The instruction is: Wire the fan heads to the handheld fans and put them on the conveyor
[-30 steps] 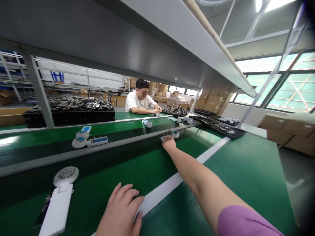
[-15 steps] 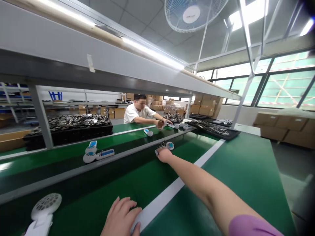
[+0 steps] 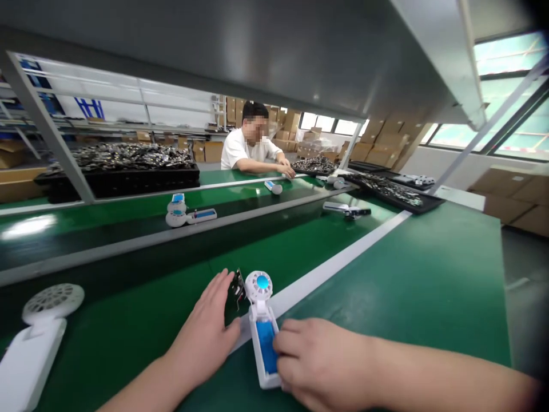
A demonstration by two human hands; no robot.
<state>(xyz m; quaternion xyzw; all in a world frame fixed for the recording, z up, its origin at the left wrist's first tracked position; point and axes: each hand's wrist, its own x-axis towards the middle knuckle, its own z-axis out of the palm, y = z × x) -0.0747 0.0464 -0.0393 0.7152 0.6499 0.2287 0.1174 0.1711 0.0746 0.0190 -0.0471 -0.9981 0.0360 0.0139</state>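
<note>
A white handheld fan with a blue centre and a blue inside in its handle [image 3: 266, 343] lies across the white line at the front. My right hand [image 3: 315, 357] grips the handle's right side with curled fingers. Left of the fan, my left hand [image 3: 210, 320] is open, fingers stretched out and thumb apart. A small dark circuit board [image 3: 238, 287] stands between its fingertips and the fan head, joined to the fan by what look like wires.
Another white fan [image 3: 40, 337] lies at the front left. Past the grey divider [image 3: 128, 245] are several fans and a person in white [image 3: 235, 150]. Trays of metallic parts [image 3: 128, 171] stand behind; a black tray [image 3: 394, 191] is back right. An overhead shelf [image 3: 257, 51] spans above.
My right hand has come back from the far belt with a fan and board. My left hand has moved up beside them. The view has tilted down; another fan-like item now lies farther back.
</note>
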